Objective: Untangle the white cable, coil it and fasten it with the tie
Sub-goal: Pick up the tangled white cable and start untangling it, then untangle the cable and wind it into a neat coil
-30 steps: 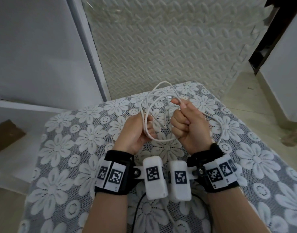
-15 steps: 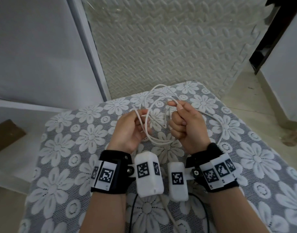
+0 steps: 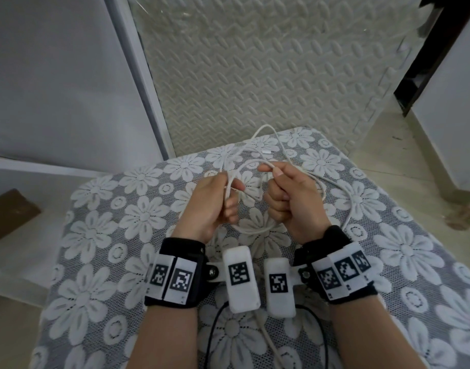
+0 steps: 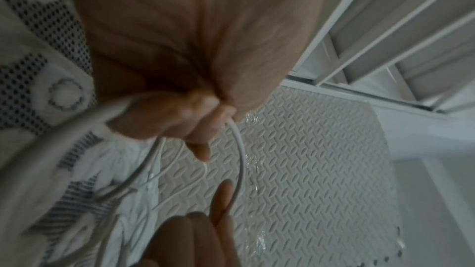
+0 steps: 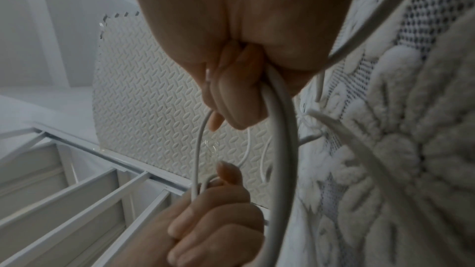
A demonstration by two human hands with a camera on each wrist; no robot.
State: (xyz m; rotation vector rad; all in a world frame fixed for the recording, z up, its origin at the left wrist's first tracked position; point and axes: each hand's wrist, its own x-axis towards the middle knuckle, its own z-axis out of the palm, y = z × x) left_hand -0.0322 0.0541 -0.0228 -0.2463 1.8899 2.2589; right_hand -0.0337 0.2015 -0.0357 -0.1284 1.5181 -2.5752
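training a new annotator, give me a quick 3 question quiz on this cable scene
1. True or false: both hands grip the white cable.
2. Where does the cable's small connector lie? A) on the flowered cloth beyond the hands B) inside the left hand C) on the floor
3. Fill in: the right hand pinches the cable between thumb and ____ finger.

Key: 1 true; 2 A; 3 index

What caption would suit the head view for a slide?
Both hands, left hand and right hand, grip loops of a thin white cable above a grey floral lace tablecloth.
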